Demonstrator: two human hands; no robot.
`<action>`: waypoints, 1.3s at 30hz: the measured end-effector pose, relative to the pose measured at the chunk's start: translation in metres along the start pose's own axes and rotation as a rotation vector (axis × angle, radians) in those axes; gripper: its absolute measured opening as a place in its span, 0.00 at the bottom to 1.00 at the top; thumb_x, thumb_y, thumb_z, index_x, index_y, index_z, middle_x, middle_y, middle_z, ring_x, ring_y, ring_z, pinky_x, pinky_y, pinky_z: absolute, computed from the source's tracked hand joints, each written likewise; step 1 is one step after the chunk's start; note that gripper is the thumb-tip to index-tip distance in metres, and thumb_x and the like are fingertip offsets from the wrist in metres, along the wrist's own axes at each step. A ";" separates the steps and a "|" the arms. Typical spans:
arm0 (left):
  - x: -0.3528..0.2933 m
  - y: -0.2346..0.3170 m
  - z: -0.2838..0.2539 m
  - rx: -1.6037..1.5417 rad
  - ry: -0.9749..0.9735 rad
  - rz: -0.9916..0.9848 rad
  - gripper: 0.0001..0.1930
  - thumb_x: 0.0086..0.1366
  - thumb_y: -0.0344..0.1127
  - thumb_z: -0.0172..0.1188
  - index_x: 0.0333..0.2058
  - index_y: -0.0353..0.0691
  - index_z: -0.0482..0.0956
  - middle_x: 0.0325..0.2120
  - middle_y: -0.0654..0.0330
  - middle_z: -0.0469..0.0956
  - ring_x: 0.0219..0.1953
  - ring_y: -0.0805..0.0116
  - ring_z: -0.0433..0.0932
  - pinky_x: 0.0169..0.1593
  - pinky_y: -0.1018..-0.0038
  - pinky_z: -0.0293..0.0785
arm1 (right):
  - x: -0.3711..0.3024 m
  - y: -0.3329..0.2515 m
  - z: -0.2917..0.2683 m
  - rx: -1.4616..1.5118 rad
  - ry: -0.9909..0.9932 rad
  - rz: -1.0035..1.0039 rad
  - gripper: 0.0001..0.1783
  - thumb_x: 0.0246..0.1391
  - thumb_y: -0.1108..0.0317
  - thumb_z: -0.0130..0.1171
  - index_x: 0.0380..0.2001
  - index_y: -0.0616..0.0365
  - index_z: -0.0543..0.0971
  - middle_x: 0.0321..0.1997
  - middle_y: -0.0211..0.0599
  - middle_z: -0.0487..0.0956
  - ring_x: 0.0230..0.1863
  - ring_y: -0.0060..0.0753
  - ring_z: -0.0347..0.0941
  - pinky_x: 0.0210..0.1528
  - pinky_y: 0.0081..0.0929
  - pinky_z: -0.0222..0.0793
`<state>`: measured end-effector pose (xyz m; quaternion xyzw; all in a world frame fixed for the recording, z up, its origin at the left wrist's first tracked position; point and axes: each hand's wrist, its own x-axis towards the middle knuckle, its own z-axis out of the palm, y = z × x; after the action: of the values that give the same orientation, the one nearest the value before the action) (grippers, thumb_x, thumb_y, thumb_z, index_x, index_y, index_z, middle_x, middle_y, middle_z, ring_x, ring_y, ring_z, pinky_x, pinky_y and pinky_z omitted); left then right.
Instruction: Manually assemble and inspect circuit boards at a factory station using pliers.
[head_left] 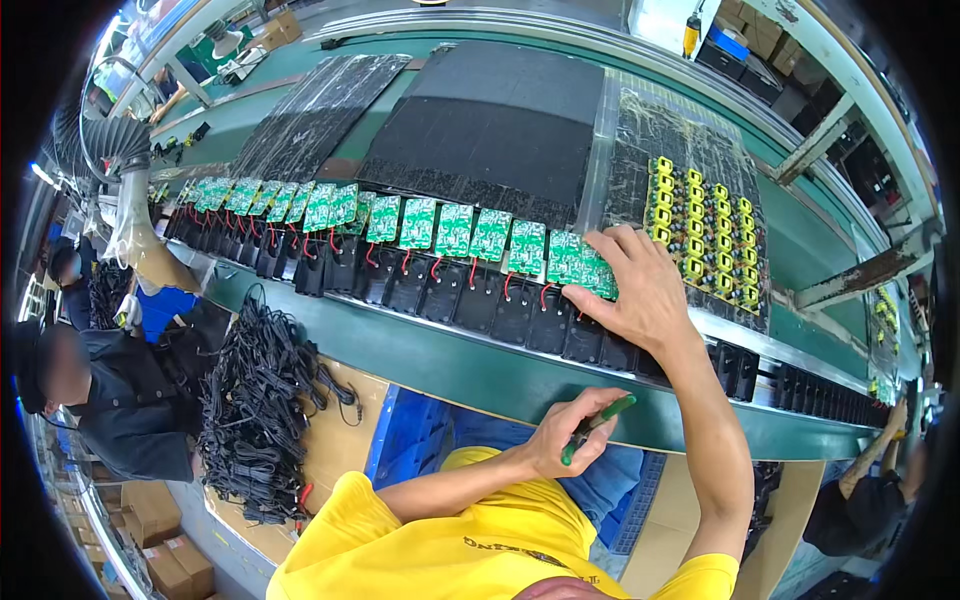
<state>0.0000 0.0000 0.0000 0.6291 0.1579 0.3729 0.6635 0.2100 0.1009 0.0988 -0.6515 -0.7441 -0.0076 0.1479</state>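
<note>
My right hand (645,290) reaches over a row of green circuit boards, thumb and fingers spanning the edges of one circuit board (597,277). Part of that board is hidden under the palm. Nearer my body, my left hand (572,437) is closed around a slim hand tool with green grips (618,407); its working end is hidden. Black plastic housings (510,318) line the near side of the boards. Short red wires (472,272) run from several boards down toward these housings.
Black mats (480,120) lie behind the boards on the green bench. Yellow-topped components (692,230) stand in rows at the right. A heap of black cables (262,410) lies front left, beside blue crates (405,435). Co-workers (130,400) sit left and right.
</note>
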 end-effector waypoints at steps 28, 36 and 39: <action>-0.004 0.036 -0.005 -0.010 0.160 0.282 0.25 0.71 0.23 0.62 0.66 0.31 0.80 0.35 0.58 0.85 0.29 0.66 0.76 0.38 0.73 0.77 | 0.071 -0.131 -0.029 0.079 0.259 -0.055 0.35 0.57 0.42 0.83 0.57 0.58 0.89 0.45 0.40 0.87 0.43 0.49 0.84 0.50 0.42 0.81; -0.012 0.047 -0.041 -0.095 0.427 0.290 0.24 0.75 0.28 0.60 0.68 0.30 0.78 0.36 0.60 0.82 0.31 0.70 0.72 0.39 0.75 0.74 | 0.129 -0.175 0.032 0.174 0.176 -0.060 0.40 0.59 0.33 0.77 0.59 0.56 0.89 0.54 0.41 0.86 0.53 0.52 0.83 0.57 0.48 0.80; -0.010 0.048 -0.051 -0.108 0.478 0.316 0.25 0.76 0.29 0.59 0.69 0.29 0.76 0.38 0.59 0.82 0.34 0.72 0.73 0.41 0.76 0.74 | 0.137 -0.180 0.057 0.083 0.271 -0.024 0.40 0.59 0.35 0.79 0.62 0.56 0.88 0.62 0.41 0.85 0.59 0.52 0.82 0.62 0.47 0.79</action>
<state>-0.0552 0.0260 0.0355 0.5039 0.1898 0.6171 0.5738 0.0086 0.2176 0.1083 -0.6288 -0.7247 -0.0667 0.2738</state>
